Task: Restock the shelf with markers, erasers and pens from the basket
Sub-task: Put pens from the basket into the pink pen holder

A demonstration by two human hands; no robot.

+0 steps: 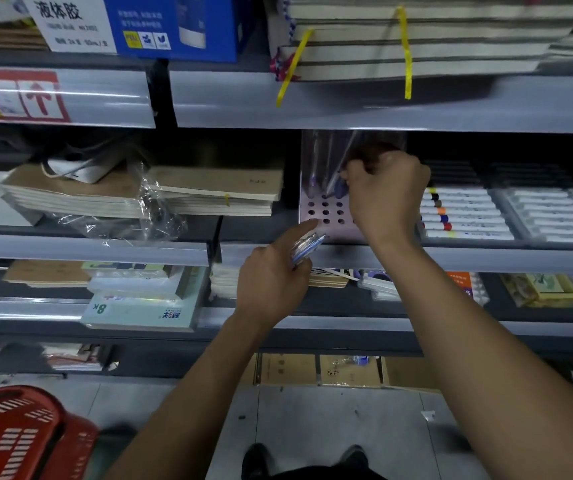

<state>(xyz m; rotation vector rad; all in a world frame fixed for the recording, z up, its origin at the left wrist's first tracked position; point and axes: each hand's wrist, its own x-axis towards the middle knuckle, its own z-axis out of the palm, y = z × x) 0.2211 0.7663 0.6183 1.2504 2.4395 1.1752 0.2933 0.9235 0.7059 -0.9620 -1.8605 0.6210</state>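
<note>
Left hand (pixel 271 282) grips pens (pixel 307 247), below holder (pixel 326 216).

Pen holder (pixel 326 216) on middle shelf (pixel 347 254), marker trays (pixel 468 216) right of it, notebooks (pixel 208 192) left; basket (pixel 18 431) on floor (pixel 330 420), lower left; pens (pixel 326 161) probably standing in holder.

A: Which hand is higher?
B: The right hand (pixel 387 192). Its bare forearm rises from the lower right, the wrist bends toward the left, and the fingers (pixel 357 168) are curled in a pinch at the fingertips.

A: And the left hand (pixel 273 278)?
B: It is lower and nearer, back of the hand toward the camera. Its forearm rises from bottom centre. The fingers curl in a grip, index extended up and to the right.
</note>
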